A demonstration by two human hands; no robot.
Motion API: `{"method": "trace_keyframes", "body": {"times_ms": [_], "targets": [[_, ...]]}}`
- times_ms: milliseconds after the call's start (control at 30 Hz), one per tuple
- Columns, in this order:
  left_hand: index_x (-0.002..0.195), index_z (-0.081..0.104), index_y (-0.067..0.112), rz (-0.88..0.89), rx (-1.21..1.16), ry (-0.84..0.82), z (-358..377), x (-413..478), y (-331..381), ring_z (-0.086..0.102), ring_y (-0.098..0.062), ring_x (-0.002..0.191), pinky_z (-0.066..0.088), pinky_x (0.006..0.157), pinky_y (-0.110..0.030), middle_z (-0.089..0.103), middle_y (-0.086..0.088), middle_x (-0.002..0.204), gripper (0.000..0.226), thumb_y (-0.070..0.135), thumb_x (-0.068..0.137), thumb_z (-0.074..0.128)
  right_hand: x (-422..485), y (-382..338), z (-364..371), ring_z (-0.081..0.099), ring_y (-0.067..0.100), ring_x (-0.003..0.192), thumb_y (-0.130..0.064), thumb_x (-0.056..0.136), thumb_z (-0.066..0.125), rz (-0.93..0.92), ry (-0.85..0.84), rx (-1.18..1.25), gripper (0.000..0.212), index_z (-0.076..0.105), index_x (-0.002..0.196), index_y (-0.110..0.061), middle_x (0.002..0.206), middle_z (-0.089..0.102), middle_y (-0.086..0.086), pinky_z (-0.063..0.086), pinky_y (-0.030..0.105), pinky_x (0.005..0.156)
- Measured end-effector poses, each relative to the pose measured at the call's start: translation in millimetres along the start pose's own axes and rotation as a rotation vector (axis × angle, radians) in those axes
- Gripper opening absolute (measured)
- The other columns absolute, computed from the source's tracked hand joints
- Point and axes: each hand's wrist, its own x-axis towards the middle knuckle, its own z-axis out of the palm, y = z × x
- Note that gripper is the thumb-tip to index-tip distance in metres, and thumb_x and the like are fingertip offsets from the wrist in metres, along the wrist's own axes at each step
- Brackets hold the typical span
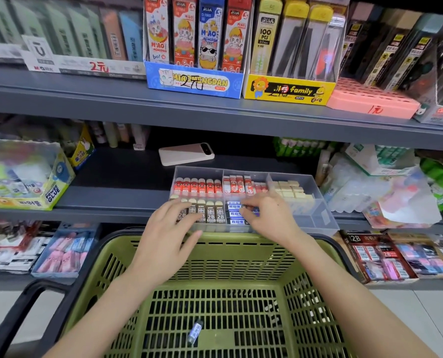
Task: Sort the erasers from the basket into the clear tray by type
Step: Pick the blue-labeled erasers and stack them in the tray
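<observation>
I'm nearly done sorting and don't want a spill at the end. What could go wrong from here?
1. The clear tray sits at the front edge of the shelf. The left hand and right hand on its near rows could tip it toward the basket.
2. One blue-label eraser lies on the basket floor and may be overlooked.
3. Pushing the tray back could bump the phone behind it.

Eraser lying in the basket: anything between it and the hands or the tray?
Nothing visible lies over the eraser; the basket is open above it. Both the left hand and right hand are at the tray; only the basket's far rim lies between.
</observation>
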Motion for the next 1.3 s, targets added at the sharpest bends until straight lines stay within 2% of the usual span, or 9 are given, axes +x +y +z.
{"method": "trace_keyframes", "body": {"times_ms": [167, 333, 400, 500, 633, 833, 933, 1033, 1300], "targets": [[0.114, 0.067, 0.01, 0.015, -0.015, 0.026, -4, -4, 0, 0.05, -0.034, 0.122, 0.039, 0.103, -0.048, 0.059, -0.014, 0.124, 0.03, 0.019, 0.086, 0.068, -7, -3, -6, 0.049, 0.024, 0.1, -0.039, 0.093, 0.049, -0.067, 0.07, -0.219, 0.032, 0.07, 0.107, -0.02, 0.095, 0.064, 0.003, 0.034, 0.036, 0.097], [0.11, 0.067, 0.009, 0.003, 0.01, 0.071, -14, -28, -9, 0.05, -0.034, 0.119, 0.039, 0.099, -0.045, 0.06, -0.014, 0.122, 0.025, 0.019, 0.087, 0.064, -58, -26, 1, 0.055, 0.018, 0.075, -0.026, 0.09, 0.054, -0.26, 0.456, 0.23, 0.025, 0.071, 0.087, -0.009, 0.077, 0.065, 0.001, 0.04, 0.029, 0.071], [0.107, 0.069, 0.008, 0.008, 0.005, 0.108, -16, -44, -13, 0.053, -0.032, 0.111, 0.041, 0.095, -0.043, 0.062, -0.012, 0.115, 0.025, 0.021, 0.089, 0.058, -91, -33, 22, 0.055, 0.012, 0.072, -0.029, 0.089, 0.055, -0.338, 0.267, 0.312, 0.023, 0.07, 0.086, -0.012, 0.076, 0.065, -0.003, 0.042, 0.024, 0.07], [0.098, 0.071, 0.008, 0.019, -0.031, 0.076, -14, -73, -11, 0.059, -0.027, 0.093, 0.047, 0.08, -0.039, 0.066, -0.008, 0.096, 0.022, 0.021, 0.088, 0.056, -136, -28, 66, 0.055, 0.004, 0.078, -0.037, 0.087, 0.06, -0.214, -0.495, 0.284, 0.024, 0.068, 0.1, -0.019, 0.091, 0.067, -0.005, 0.046, 0.02, 0.075], [0.113, 0.066, 0.023, 0.028, -0.119, -0.479, 10, -104, -1, 0.055, -0.014, 0.103, 0.045, 0.096, -0.037, 0.065, 0.004, 0.108, 0.025, 0.033, 0.091, 0.059, -186, -15, 129, 0.059, 0.012, 0.092, -0.038, 0.083, 0.065, -0.026, -1.028, 0.167, 0.04, 0.058, 0.118, -0.019, 0.106, 0.064, -0.001, 0.047, 0.024, 0.08], [0.117, 0.062, 0.02, -0.008, -0.192, -1.099, 71, -124, 14, 0.057, -0.012, 0.101, 0.048, 0.092, -0.029, 0.063, 0.001, 0.115, 0.026, 0.028, 0.092, 0.059, -214, -21, 166, 0.053, 0.015, 0.081, -0.039, 0.077, 0.072, 0.123, -1.043, 0.108, 0.039, 0.058, 0.103, -0.012, 0.087, 0.056, -0.001, 0.041, 0.022, 0.062], [0.116, 0.062, 0.012, -0.129, -0.294, -1.283, 100, -139, 16, 0.058, -0.017, 0.109, 0.046, 0.097, -0.031, 0.062, -0.004, 0.119, 0.026, 0.019, 0.09, 0.061, -212, -21, 168, 0.055, 0.019, 0.097, -0.037, 0.076, 0.073, 0.209, -1.073, 0.2, 0.045, 0.057, 0.108, -0.01, 0.107, 0.06, 0.005, 0.048, 0.029, 0.082], [0.114, 0.063, 0.006, -0.279, -0.388, -1.339, 117, -153, 16, 0.059, -0.02, 0.11, 0.046, 0.098, -0.03, 0.064, -0.009, 0.119, 0.027, 0.012, 0.087, 0.065, -212, -19, 166, 0.056, 0.02, 0.105, -0.032, 0.076, 0.074, 0.247, -1.085, 0.264, 0.047, 0.058, 0.113, -0.01, 0.114, 0.061, 0.005, 0.046, 0.031, 0.092], [0.114, 0.061, 0.008, -0.412, -0.35, -1.362, 137, -175, 27, 0.057, -0.019, 0.105, 0.047, 0.097, -0.033, 0.06, -0.004, 0.108, 0.032, 0.012, 0.083, 0.07, -213, -36, 164, 0.06, 0.018, 0.079, -0.012, 0.077, 0.073, 0.306, -1.057, 0.464, 0.026, 0.056, 0.096, -0.012, 0.102, 0.061, 0.007, 0.052, 0.028, 0.065]]}}
